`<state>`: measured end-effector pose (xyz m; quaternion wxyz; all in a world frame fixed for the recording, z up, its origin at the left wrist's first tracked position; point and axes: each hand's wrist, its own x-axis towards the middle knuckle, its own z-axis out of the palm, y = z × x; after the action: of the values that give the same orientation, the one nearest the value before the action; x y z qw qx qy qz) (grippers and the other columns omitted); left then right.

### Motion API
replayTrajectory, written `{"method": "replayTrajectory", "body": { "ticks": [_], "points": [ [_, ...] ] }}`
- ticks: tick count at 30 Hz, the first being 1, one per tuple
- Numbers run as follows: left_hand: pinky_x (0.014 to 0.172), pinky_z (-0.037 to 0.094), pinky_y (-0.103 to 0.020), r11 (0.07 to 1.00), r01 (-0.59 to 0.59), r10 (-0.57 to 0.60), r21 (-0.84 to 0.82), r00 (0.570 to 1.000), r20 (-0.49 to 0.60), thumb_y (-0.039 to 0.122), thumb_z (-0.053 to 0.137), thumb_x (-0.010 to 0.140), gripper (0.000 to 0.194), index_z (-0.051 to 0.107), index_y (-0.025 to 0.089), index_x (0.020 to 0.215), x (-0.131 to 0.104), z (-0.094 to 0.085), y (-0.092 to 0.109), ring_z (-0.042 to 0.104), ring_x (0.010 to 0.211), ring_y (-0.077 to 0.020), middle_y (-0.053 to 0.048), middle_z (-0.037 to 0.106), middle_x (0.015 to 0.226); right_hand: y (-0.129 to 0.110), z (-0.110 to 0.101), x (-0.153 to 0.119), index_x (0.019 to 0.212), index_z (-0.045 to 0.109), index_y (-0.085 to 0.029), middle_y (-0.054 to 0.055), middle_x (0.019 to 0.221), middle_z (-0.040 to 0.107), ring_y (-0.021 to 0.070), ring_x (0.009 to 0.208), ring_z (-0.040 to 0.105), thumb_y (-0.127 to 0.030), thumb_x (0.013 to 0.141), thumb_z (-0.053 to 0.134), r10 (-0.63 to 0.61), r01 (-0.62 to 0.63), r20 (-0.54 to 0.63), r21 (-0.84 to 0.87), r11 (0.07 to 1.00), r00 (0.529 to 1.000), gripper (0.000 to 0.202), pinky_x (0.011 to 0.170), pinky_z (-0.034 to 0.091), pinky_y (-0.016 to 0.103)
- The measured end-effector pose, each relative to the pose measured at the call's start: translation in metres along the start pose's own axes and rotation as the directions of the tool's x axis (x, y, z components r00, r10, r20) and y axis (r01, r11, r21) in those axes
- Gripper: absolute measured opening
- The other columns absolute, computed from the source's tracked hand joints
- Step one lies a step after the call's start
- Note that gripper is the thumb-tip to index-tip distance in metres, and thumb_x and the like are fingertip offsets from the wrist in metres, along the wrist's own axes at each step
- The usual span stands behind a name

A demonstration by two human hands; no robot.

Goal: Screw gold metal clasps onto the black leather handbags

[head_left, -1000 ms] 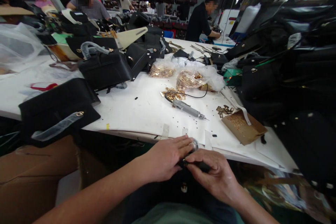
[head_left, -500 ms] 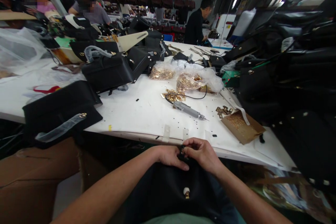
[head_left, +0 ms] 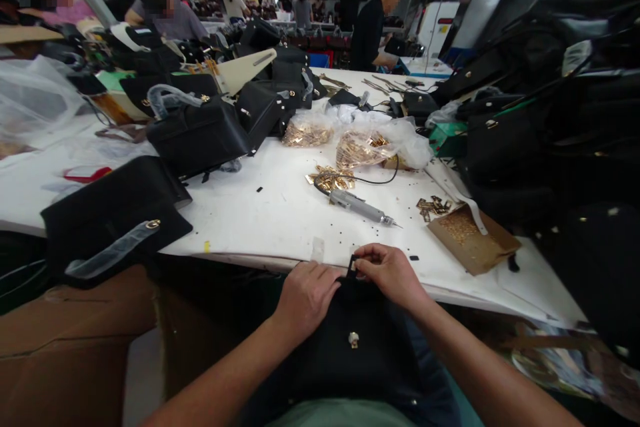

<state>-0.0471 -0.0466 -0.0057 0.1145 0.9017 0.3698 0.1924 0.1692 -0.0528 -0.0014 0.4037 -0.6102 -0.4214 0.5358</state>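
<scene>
A black leather handbag point(head_left: 345, 360) lies across my lap, with a gold clasp point(head_left: 353, 340) on its face. My left hand point(head_left: 307, 293) is closed over the bag's far edge, its back toward me and the fingertips hidden behind. A small black rectangular tab point(head_left: 352, 267), with a pale patch in its middle, stands up at that edge. My right hand point(head_left: 393, 273) pinches this tab between thumb and forefinger. Just past both hands runs the edge of the white table point(head_left: 270, 227).
A grey electric screwdriver point(head_left: 363, 205) lies on the table beside loose gold fittings point(head_left: 333, 178). Behind are clear bags of fittings point(head_left: 365, 147). A brown paper packet point(head_left: 473, 237) holds small gold pieces at right. Black handbags point(head_left: 115, 213) stand at left; a person point(head_left: 373, 27) works beyond.
My left hand has turned so its back shows, with the thumb no longer lying on the bag's face. The tab now stands higher and clearer in my right hand's pinch.
</scene>
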Motion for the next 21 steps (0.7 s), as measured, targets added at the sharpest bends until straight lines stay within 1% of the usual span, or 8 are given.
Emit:
{"method": "replayTrajectory", "body": {
  "ticks": [3, 6, 9, 12, 14, 17, 19, 21],
  "points": [
    [0.08, 0.044, -0.038, 1.0, 0.009, -0.009, 0.0, 1.0, 0.018, 0.017, 0.058, 0.097, 0.022, 0.065, 0.024, 0.116, 0.012, 0.006, -0.004, 0.064, 0.095, -0.0224, -0.005, 0.072, 0.107, -0.005, -0.003, 0.013, 0.087, 0.072, -0.016, 0.001, 0.063, 0.071, 0.0125, 0.052, 0.064, -0.023, 0.07, 0.073, 0.077, -0.077, 0.026, 0.031, 0.997, 0.997, 0.019, 0.052, 0.053, 0.023],
    [0.079, 0.041, -0.038, 1.0, 0.004, -0.004, 0.002, 0.999, 0.033, 0.017, 0.059, 0.096, 0.024, 0.066, 0.026, 0.117, 0.021, 0.006, -0.005, 0.062, 0.095, -0.0222, -0.004, 0.071, 0.109, -0.009, -0.004, 0.028, 0.082, 0.072, -0.015, 0.001, 0.057, 0.07, 0.0114, 0.047, 0.061, -0.018, 0.065, 0.074, 0.154, -0.156, 0.057, 0.033, 0.987, 0.986, 0.017, 0.047, 0.051, 0.021],
    [0.078, 0.04, -0.039, 0.998, -0.05, 0.049, 0.029, 0.998, 0.044, 0.022, 0.057, 0.099, 0.019, 0.069, 0.024, 0.113, 0.021, 0.003, -0.003, 0.06, 0.091, -0.0225, -0.005, 0.072, 0.105, -0.011, -0.004, 0.036, 0.079, 0.072, -0.015, 0.002, 0.056, 0.07, 0.0123, 0.048, 0.062, -0.015, 0.064, 0.074, 0.181, -0.182, 0.062, 0.023, 0.983, 0.982, 0.015, 0.048, 0.052, 0.021],
    [0.079, 0.041, -0.04, 0.997, -0.064, 0.062, 0.052, 0.997, 0.038, 0.027, 0.059, 0.099, 0.025, 0.066, 0.022, 0.122, 0.016, 0.007, 0.001, 0.058, 0.092, -0.0238, -0.007, 0.073, 0.104, -0.01, -0.004, 0.037, 0.08, 0.071, -0.016, 0.001, 0.057, 0.07, 0.0121, 0.049, 0.063, -0.013, 0.065, 0.072, 0.202, -0.203, 0.062, 0.012, 0.979, 0.977, 0.015, 0.048, 0.053, 0.02],
    [0.079, 0.041, -0.04, 0.999, -0.031, 0.031, 0.032, 0.999, 0.012, 0.027, 0.059, 0.099, 0.027, 0.067, 0.023, 0.124, 0.016, 0.014, 0.003, 0.058, 0.092, -0.0237, -0.007, 0.073, 0.101, -0.01, -0.005, 0.037, 0.081, 0.071, -0.016, 0.0, 0.057, 0.07, 0.0117, 0.049, 0.063, -0.013, 0.067, 0.071, 0.206, -0.206, 0.06, -0.013, 0.979, 0.977, 0.014, 0.049, 0.053, 0.02],
    [0.076, 0.039, -0.038, 0.998, 0.057, -0.058, -0.034, 0.998, -0.016, 0.03, 0.058, 0.1, 0.02, 0.074, 0.027, 0.111, 0.022, 0.023, -0.001, 0.058, 0.088, -0.022, -0.005, 0.074, 0.094, -0.01, -0.006, 0.039, 0.083, 0.071, -0.016, 0.0, 0.058, 0.07, 0.0127, 0.052, 0.065, -0.013, 0.07, 0.068, 0.2, -0.195, 0.06, -0.08, 0.978, 0.978, 0.013, 0.051, 0.054, 0.02],
    [0.075, 0.038, -0.037, 0.992, 0.106, -0.106, -0.071, 0.994, 0.01, 0.032, 0.061, 0.099, 0.017, 0.076, 0.029, 0.103, 0.029, 0.026, -0.005, 0.059, 0.087, -0.0211, -0.003, 0.074, 0.091, -0.01, -0.006, 0.042, 0.083, 0.071, -0.016, 0.0, 0.058, 0.07, 0.0137, 0.054, 0.067, -0.013, 0.07, 0.068, 0.2, -0.191, 0.058, -0.126, 0.973, 0.978, 0.013, 0.052, 0.054, 0.021],
    [0.076, 0.038, -0.037, 0.988, 0.132, -0.128, -0.086, 0.991, 0.046, 0.034, 0.065, 0.096, 0.013, 0.077, 0.029, 0.097, 0.036, 0.026, -0.008, 0.059, 0.087, -0.0208, -0.001, 0.075, 0.09, -0.011, -0.006, 0.044, 0.083, 0.071, -0.015, 0.0, 0.058, 0.07, 0.0141, 0.055, 0.067, -0.012, 0.07, 0.067, 0.198, -0.186, 0.053, -0.17, 0.968, 0.979, 0.014, 0.052, 0.053, 0.021]
  ]
}}
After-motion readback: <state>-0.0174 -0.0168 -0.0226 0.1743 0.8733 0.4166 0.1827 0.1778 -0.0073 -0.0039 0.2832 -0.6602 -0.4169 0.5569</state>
